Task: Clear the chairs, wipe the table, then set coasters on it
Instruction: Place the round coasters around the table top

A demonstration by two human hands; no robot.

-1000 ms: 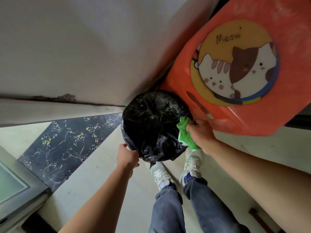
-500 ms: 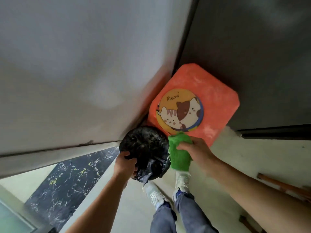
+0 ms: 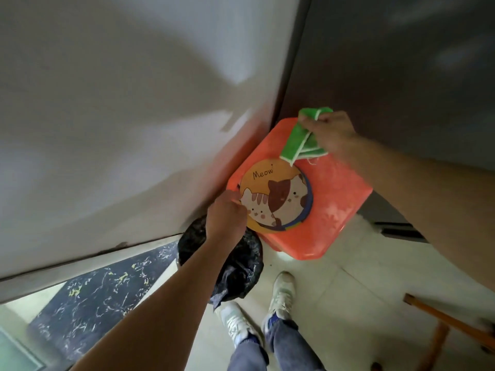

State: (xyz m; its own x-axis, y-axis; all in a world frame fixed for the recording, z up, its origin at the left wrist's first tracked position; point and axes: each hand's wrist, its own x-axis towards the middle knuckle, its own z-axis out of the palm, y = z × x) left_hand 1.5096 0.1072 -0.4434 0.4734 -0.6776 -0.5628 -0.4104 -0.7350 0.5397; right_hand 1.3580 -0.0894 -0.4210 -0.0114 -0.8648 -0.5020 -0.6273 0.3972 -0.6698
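A round coaster (image 3: 278, 196) with two cartoon cats and the word "Meow" lies on an orange plastic stool (image 3: 332, 210) in the corner. A blue edge of something round shows beneath the coaster's right rim. My left hand (image 3: 226, 216) pinches the coaster's left edge. My right hand (image 3: 330, 132) hovers over the stool's far side and grips a folded green cloth (image 3: 297, 143), which hangs down toward the coaster.
A bin lined with a black bag (image 3: 235, 261) stands on the floor left of the stool, under my left forearm. Grey walls meet behind the stool. A wooden chair frame (image 3: 442, 322) is at the lower right. My feet stand on pale tiles.
My left hand let go of the black bin bag and moved up to the coaster's edge. My right hand lifted the green cloth from beside the bin to above the stool.
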